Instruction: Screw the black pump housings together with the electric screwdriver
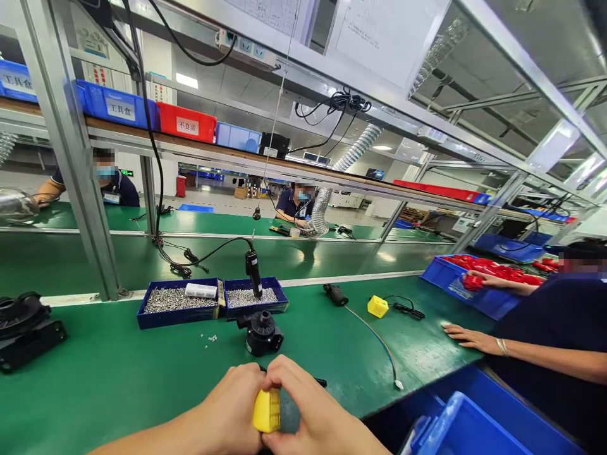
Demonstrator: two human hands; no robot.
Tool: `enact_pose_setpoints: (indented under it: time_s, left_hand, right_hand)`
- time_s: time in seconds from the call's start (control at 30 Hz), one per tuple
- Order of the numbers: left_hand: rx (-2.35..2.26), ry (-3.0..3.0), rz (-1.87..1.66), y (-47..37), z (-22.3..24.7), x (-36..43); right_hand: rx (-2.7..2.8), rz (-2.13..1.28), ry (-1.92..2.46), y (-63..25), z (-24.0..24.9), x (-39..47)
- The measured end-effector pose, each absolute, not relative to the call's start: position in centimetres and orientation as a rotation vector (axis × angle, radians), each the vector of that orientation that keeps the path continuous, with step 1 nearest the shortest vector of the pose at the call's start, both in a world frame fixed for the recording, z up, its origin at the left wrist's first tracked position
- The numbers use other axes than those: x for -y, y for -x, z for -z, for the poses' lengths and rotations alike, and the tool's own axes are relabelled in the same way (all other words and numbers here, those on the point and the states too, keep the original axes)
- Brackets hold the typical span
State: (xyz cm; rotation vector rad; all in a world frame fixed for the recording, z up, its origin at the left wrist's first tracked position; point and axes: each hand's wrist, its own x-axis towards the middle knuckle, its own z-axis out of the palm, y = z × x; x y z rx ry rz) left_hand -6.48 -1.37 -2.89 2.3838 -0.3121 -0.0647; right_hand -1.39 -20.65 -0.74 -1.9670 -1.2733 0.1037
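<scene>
Both my hands meet low in the middle of the view, closed around a yellow plastic piece with slotted ribs (267,409). My left hand (232,401) grips it from the left, and my right hand (308,404) curls over its top and right side. A bit of something black shows behind my fingers; its kind is hidden. Just beyond my hands a black pump-like part (263,333) stands on the green bench (118,373). Behind it, a black electric screwdriver (253,272) hangs upright over a blue tray of small metal parts (258,308).
Left of that tray is another blue tray of screws (177,316). A black connector with a cable (336,294) and a yellow block (378,307) lie to the right. A co-worker's hand (472,338) rests on the bench near a blue bin of red parts (474,297). Black housings (28,332) stand far left.
</scene>
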Motion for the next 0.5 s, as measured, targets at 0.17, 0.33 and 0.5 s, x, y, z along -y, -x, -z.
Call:
enact_pose_setpoints:
  time_s: [0.17,0.33,0.5]
  left_hand:
    - [0.380,-2.384,0.104,6.6,3.0,1.6]
    - [0.423,-2.347,0.208,6.4,2.3,1.4]
    - [0.439,-2.312,0.339,5.7,1.9,1.0]
  right_hand:
    - [1.369,-0.027,1.894,0.4,3.1,20.4]
    - [1.438,0.000,1.871,-0.5,4.0,20.5]
    - [1.410,-0.031,1.866,-1.3,5.1,20.5]
